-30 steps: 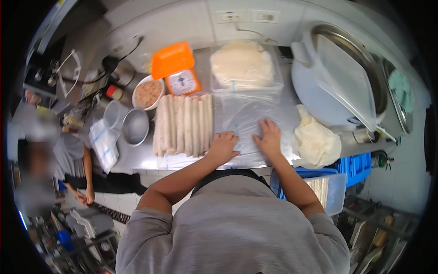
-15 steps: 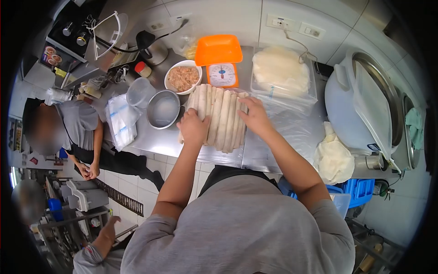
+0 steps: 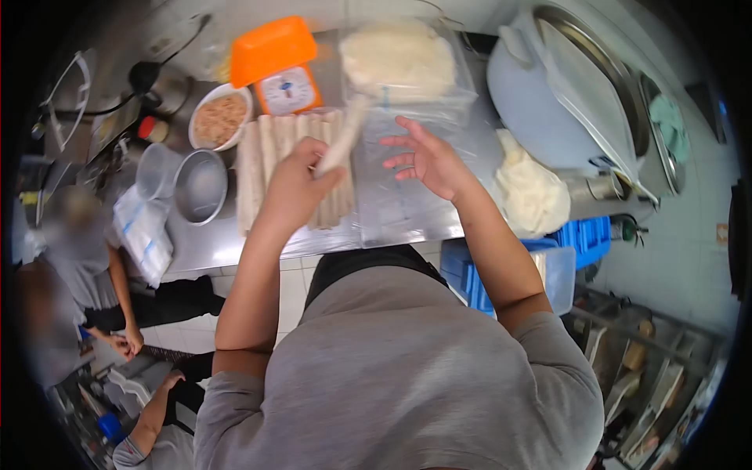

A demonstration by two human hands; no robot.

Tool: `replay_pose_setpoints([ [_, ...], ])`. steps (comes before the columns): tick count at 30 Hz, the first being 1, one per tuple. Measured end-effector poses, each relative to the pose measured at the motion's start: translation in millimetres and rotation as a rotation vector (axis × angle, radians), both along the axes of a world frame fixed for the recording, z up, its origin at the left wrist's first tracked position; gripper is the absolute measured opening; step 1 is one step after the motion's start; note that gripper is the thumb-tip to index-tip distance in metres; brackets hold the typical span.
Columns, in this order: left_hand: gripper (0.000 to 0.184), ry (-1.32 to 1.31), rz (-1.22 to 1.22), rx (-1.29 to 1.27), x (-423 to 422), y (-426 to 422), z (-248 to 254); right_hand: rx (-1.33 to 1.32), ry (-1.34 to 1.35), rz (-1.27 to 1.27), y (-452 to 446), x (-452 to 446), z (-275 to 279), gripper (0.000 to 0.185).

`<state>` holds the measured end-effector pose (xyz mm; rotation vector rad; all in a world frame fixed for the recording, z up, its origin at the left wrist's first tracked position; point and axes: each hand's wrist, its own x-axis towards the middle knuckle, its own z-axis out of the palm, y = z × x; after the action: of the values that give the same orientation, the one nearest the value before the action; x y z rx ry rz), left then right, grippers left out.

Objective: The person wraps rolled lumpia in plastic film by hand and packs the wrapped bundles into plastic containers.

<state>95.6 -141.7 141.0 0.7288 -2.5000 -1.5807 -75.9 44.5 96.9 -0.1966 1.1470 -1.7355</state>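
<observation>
A long pale spring roll (image 3: 345,139) is gripped in my left hand (image 3: 296,186), raised and tilted above the pile, its far end blurred. Beneath it, several more uncooked spring rolls (image 3: 252,176) lie side by side in a stack on the steel counter (image 3: 200,239). My right hand (image 3: 429,163) hovers to the right of the stack, its fingers spread and holding nothing. Under that hand a clear plastic sheet (image 3: 395,200) covers part of the counter.
Behind the stack stand a bowl of minced filling (image 3: 222,119), an orange scale (image 3: 287,90) and a clear container of pale wrappers (image 3: 399,63). A metal bowl (image 3: 200,188) is at the left; a white cloth bundle (image 3: 533,192) and large tub (image 3: 540,110) are at the right. Other people stand at the left.
My left hand has lifted one spring roll off the stack. My right hand has come away from the stack's right side and opened. The view has shifted toward the right.
</observation>
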Motion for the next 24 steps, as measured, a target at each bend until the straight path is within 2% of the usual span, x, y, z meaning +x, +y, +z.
replay_pose_setpoints([
  [1, 0.028, 0.027, -0.119, -0.002, -10.1, 18.2, -3.7, -0.074, -0.101, 0.007, 18.5, -5.7, 2.0, 0.047],
  [2, 0.029, 0.055, -0.233, -0.007, -18.7, 33.8, -7.0, -0.046, -0.041, -0.027, 39.6, -11.7, -0.5, 0.046],
  [5, 0.04, 0.034, -0.482, 0.2, -42.3, 67.5, -45.0, 0.067, 0.094, -0.11, 99.8, -25.0, -14.1, 0.04],
  [8, 0.043, -0.07, -0.513, 0.253, -52.9, 86.6, -78.2, 0.215, 0.119, -0.2, 133.7, -20.1, -26.9, 0.025],
  [11, 0.045, -0.107, -0.483, 0.217, -56.4, 98.1, -107.5, 0.373, 0.327, -0.131, 147.4, -23.2, -71.6, 0.022],
  [12, 0.044, -0.026, -0.507, 0.078, -53.4, 99.9, -128.7, 0.471, 0.382, -0.112, 148.2, -24.3, -82.2, 0.026],
  [14, 0.043, 0.146, -0.548, -0.203, -48.1, 101.9, -166.1, 0.59, 0.846, -0.141, 152.1, -18.7, -108.9, 0.029],
  [15, 0.042, 0.196, -0.488, -0.236, -47.4, 104.0, -162.0, 0.643, 1.083, -0.157, 148.5, -16.3, -107.3, 0.03],
  [16, 0.04, 0.248, -0.422, -0.268, -43.9, 107.2, -157.7, 0.618, 1.078, -0.244, 152.1, -11.6, -103.1, 0.034],
  [20, 0.026, 0.346, -0.297, -0.491, -8.4, 109.6, -151.1, 0.538, 1.357, -0.041, 178.6, 4.9, -94.2, 0.028],
  [22, 0.019, 0.29, -0.375, -0.595, 12.1, 112.0, -156.7, 0.472, 1.492, 0.046, 186.7, 14.2, -112.1, 0.024],
  [24, 0.013, 0.264, -0.395, -0.647, 27.3, 111.5, -167.2, 0.515, 1.581, 0.131, 191.3, 14.0, -122.4, 0.02],
])
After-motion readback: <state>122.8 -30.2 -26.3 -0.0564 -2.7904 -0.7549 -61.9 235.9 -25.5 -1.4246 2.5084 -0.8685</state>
